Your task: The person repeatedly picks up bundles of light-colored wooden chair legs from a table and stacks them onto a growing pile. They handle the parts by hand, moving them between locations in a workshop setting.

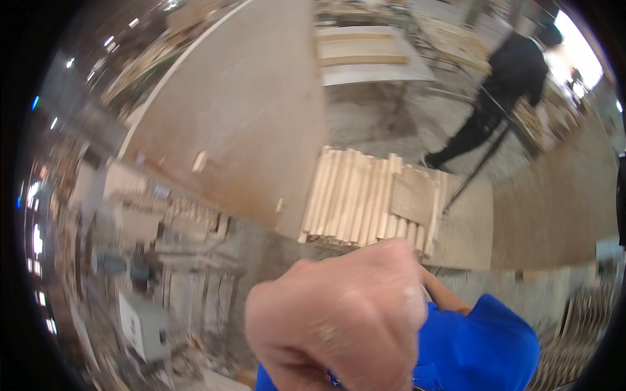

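Close to the camera, one large blurred hand fills the lower middle; judging by the bare arm that runs from the blue sleeve behind it, this is my right hand. Its fingers are curled into a fist, and whatever they hold, if anything, is hidden. Beyond the fist lies a row of pale wooden strips, with a small thin board resting on top at the right end. The hand hides part of the floor in front of these strips. My left hand does not show.
A large brown panel stands left of the strips. Flat sheets extend on the right. A person in dark clothes is beyond them. Wooden bars lie on a white-topped table at the back. A white box-shaped cabinet stands lower left.
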`<state>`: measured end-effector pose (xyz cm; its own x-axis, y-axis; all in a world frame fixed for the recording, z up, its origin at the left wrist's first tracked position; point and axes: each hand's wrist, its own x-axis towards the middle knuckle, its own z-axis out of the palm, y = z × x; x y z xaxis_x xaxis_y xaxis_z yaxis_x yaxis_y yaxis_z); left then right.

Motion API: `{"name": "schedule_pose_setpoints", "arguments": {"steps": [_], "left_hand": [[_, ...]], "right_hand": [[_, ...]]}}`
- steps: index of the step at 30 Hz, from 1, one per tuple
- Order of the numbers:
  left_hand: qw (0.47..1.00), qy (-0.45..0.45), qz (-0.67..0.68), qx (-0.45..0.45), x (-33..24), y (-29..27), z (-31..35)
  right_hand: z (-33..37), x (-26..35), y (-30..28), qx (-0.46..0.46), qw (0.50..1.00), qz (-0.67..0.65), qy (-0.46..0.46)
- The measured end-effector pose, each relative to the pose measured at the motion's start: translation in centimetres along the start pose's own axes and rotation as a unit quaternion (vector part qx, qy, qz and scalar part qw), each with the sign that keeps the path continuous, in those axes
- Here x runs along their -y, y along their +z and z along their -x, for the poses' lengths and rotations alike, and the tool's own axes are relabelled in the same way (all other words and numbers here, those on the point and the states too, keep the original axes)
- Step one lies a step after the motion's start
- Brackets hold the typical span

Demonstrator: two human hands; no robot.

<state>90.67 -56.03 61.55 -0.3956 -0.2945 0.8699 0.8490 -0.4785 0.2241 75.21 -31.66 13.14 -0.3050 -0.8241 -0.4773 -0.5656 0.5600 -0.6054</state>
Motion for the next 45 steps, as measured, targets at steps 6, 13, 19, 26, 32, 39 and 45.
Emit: {"name": "schedule_pose_setpoints", "arguments": {"steps": [6,13,19,26,32,39,45], "left_hand": [[0.980,-0.164,-0.112,0.004,-4.8,-0.7,-1.0],[0.992,-0.066,-0.026,0.104,-5.3,-4.4,0.8],[0.841,-0.438,-0.304,0.094,-5.5,-10.9,7.7],[0.850,-0.448,-0.237,-0.142,-18.0,-10.7,22.1],[0.893,-0.368,-0.245,-0.085,-30.2,-17.9,25.1],[0.865,-0.378,-0.306,-0.125,-51.2,-21.8,23.4],[0.743,-0.440,-0.478,-0.162,-58.6,-29.7,16.2]], "right_hand": [[2.4,2.1,-3.0,-0.057,0.994,-0.046,0.082],[3.6,-3.2,-3.7,-0.104,0.983,0.006,0.153],[0.3,-1.1,2.7,0.186,0.952,-0.123,0.211],[-12.7,7.2,3.1,0.248,0.967,0.057,-0.023],[-25.4,23.5,8.7,0.268,0.933,0.166,-0.172],[-36.3,51.0,18.7,0.343,0.905,0.150,-0.203],[-47.1,60.7,16.5,0.215,0.957,0.055,-0.187]]}}
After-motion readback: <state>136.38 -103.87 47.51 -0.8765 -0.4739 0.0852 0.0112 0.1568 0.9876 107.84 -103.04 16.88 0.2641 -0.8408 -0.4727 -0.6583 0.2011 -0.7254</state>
